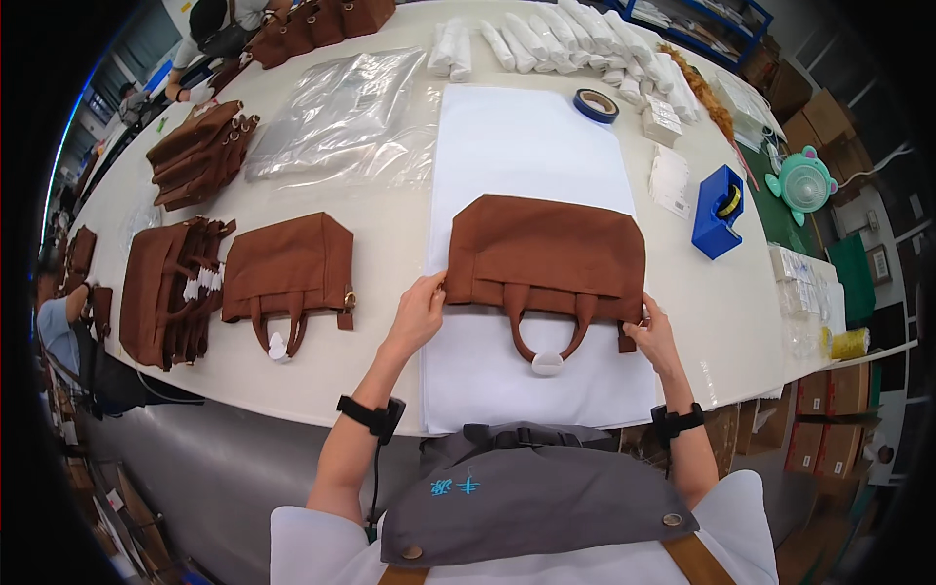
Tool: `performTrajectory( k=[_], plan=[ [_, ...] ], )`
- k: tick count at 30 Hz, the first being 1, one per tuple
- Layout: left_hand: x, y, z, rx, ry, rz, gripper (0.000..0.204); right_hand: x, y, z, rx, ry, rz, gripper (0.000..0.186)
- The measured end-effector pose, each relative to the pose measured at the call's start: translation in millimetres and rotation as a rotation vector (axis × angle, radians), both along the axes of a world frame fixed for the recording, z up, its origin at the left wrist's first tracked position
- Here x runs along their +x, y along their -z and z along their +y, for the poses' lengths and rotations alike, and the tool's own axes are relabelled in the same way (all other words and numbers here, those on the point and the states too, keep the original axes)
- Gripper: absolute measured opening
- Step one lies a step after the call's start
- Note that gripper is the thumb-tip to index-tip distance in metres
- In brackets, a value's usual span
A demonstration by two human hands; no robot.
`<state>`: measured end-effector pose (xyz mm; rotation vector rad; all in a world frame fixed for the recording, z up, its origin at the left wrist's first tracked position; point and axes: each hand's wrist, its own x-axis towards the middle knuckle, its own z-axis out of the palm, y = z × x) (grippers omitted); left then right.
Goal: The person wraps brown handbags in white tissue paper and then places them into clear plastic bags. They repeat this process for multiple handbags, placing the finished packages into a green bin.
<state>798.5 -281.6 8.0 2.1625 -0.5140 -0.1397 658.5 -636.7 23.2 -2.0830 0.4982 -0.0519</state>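
Observation:
A brown bag (544,252) lies flat over a sheet of white paper (526,136), its handles toward me with a white tag (547,363) on them. My left hand (421,307) grips the bag's left edge near the lower corner. My right hand (651,331) holds its lower right corner, beside a small hanging tab. Left of the paper, another brown bag (288,263) lies flat, beside a stack of similar bags (156,288).
More bags (195,146) lie at back left, near clear plastic sheets (341,107). White rolled bundles (536,39) line the back. A tape roll (596,97), blue dispenser (710,210) and mint fan (807,180) stand at right. Co-workers (60,322) sit at left.

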Motion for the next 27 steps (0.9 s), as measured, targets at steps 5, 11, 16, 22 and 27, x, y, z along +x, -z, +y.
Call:
performTrajectory(
  k=[5, 11, 16, 22, 27],
  plan=[
    [-30, -1, 14, 0.111, -0.044, 0.24, 0.027, -6, 20, 3, -0.067, -0.062, 0.138, 0.056],
    [28, -65, 11, 0.346, 0.065, 0.029, 0.044, 67, -65, -89, 0.066, -0.498, 0.569, 0.059],
    [111, -50, -49, -0.321, 0.265, 0.481, 0.059, 229, -89, -80, 0.131, -0.376, 0.203, 0.042],
    [128, -8, -60, -0.054, 0.466, 0.788, 0.033, 414, -22, -98, -0.353, -0.407, -0.114, 0.045],
    [109, -6, -49, -0.167, 0.267, 0.948, 0.03, 548, -11, -67, -0.627, -0.332, -0.224, 0.038]
  ],
)
